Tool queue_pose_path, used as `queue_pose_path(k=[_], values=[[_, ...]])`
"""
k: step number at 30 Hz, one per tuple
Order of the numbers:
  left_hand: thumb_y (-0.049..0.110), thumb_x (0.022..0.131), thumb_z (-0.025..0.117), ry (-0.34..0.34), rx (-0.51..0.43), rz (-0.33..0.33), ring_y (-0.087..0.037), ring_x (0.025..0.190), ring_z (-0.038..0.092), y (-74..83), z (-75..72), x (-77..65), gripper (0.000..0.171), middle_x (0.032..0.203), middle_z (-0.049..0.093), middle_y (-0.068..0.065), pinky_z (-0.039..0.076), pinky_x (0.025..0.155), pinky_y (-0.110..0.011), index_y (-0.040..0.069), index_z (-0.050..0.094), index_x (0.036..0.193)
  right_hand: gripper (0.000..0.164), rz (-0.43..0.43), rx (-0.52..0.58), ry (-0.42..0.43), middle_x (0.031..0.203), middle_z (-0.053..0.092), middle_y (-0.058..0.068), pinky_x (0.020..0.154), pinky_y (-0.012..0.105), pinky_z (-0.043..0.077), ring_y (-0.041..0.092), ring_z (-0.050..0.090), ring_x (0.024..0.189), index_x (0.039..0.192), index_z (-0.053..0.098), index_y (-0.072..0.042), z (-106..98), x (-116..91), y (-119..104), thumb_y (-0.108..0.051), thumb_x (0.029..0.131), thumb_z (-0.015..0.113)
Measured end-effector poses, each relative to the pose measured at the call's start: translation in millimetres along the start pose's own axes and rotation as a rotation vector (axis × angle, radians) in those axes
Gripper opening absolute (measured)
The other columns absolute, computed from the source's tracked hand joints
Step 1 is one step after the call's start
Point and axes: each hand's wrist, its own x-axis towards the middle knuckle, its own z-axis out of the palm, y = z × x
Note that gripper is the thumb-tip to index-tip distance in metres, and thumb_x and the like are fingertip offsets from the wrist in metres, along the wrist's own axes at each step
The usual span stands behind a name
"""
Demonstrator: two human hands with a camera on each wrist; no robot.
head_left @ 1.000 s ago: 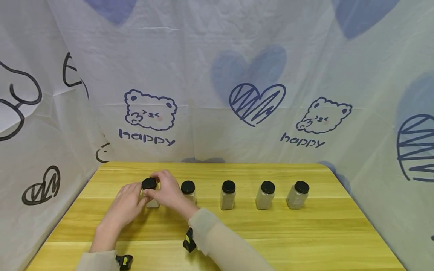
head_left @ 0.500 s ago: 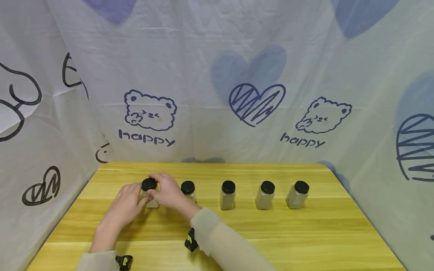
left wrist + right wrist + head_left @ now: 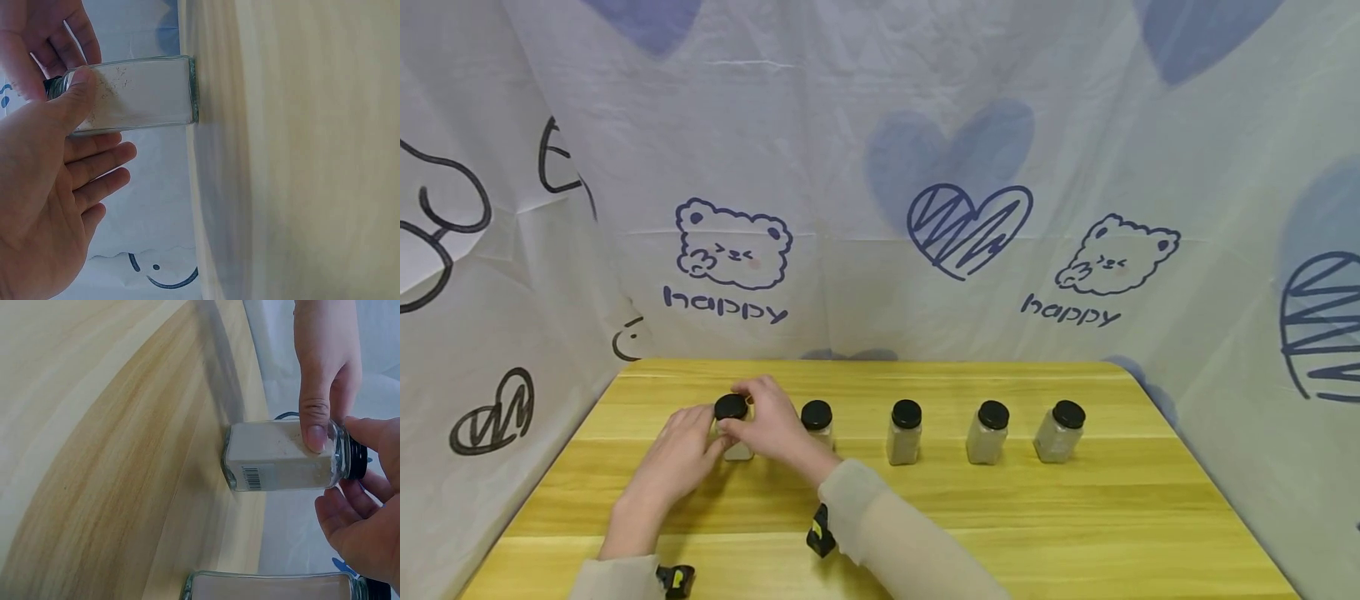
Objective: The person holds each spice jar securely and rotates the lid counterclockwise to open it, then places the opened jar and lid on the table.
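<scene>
At the left end of a row, a square glass jar (image 3: 147, 94) of pale powder stands upright on the table, with a black lid (image 3: 731, 407). My left hand (image 3: 677, 454) holds the jar by its upper body, thumb on the near side; in the left wrist view its lower fingers stretch out past the glass. From the other side my right hand (image 3: 775, 425) grips the lid between thumb and fingers, which the right wrist view shows curled about the lid (image 3: 358, 459). A barcode label (image 3: 251, 478) shows on the jar's side.
Right of the hands stand similar black-lidded jars: one partly behind my right wrist (image 3: 817, 417), then others (image 3: 904, 437), (image 3: 987, 437), (image 3: 1058, 435). The wooden table (image 3: 1000, 525) ends at a printed curtain (image 3: 850, 275) behind and at both sides.
My right hand and wrist shift slightly about the lid between the frames. The left hand and the jars keep their places.
</scene>
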Motion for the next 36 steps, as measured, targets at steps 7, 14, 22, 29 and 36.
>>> queue_pose_path(k=[7, 14, 22, 29, 36], values=[[0.035, 0.094, 0.058, 0.014, 0.007, 0.011, -0.039, 0.12, 0.044, 0.1, 1.9, 0.1, 0.046, 0.124, 0.056, -0.021, 0.029, 0.107, -0.054, 0.0, 0.052, 0.122, 0.046, -0.052, -0.043, -0.021, 0.118, 0.054, -0.005, 0.087, 0.018, 0.047, 0.009, 0.055, 0.102, 0.129, 0.057, -0.017, -3, -2, 1, -0.03, 0.086, 0.071], [0.044, 0.094, 0.054, 0.007, 0.008, 0.002, -0.042, 0.122, 0.042, 0.0, 2.8, 1.3, 0.056, 0.125, 0.054, -0.024, 0.026, 0.108, -0.056, -0.004, 0.051, 0.123, 0.047, -0.057, -0.096, -0.091, 0.127, 0.053, -0.003, 0.095, 0.022, 0.046, 0.008, 0.053, 0.112, 0.135, 0.053, -0.018, -8, -1, 0, -0.026, 0.091, 0.065], [0.041, 0.095, 0.055, 0.003, 0.011, -0.003, -0.04, 0.121, 0.043, 0.2, 1.7, 0.8, 0.049, 0.125, 0.055, -0.021, 0.029, 0.107, -0.055, 0.0, 0.053, 0.121, 0.05, -0.031, -0.085, -0.065, 0.133, 0.052, -0.004, 0.099, 0.026, 0.044, 0.012, 0.049, 0.121, 0.135, 0.052, -0.018, -6, 0, 0, -0.031, 0.089, 0.068], [0.043, 0.095, 0.053, -0.003, 0.002, -0.02, -0.041, 0.123, 0.041, -0.3, 0.4, -0.3, 0.048, 0.123, 0.056, -0.02, 0.029, 0.106, -0.054, 0.0, 0.054, 0.117, 0.051, 0.026, 0.013, 0.006, 0.114, 0.052, -0.006, 0.087, 0.021, 0.048, 0.013, 0.054, 0.105, 0.124, 0.058, -0.017, 2, 1, 4, -0.037, 0.081, 0.075], [0.044, 0.095, 0.052, 0.005, -0.001, -0.011, -0.041, 0.122, 0.041, -2.0, 1.7, 0.4, 0.052, 0.124, 0.056, -0.021, 0.03, 0.106, -0.054, -0.001, 0.053, 0.121, 0.048, 0.015, 0.0, 0.001, 0.111, 0.054, -0.007, 0.085, 0.022, 0.048, 0.014, 0.055, 0.104, 0.123, 0.06, -0.018, 2, 2, 4, -0.036, 0.082, 0.074]])
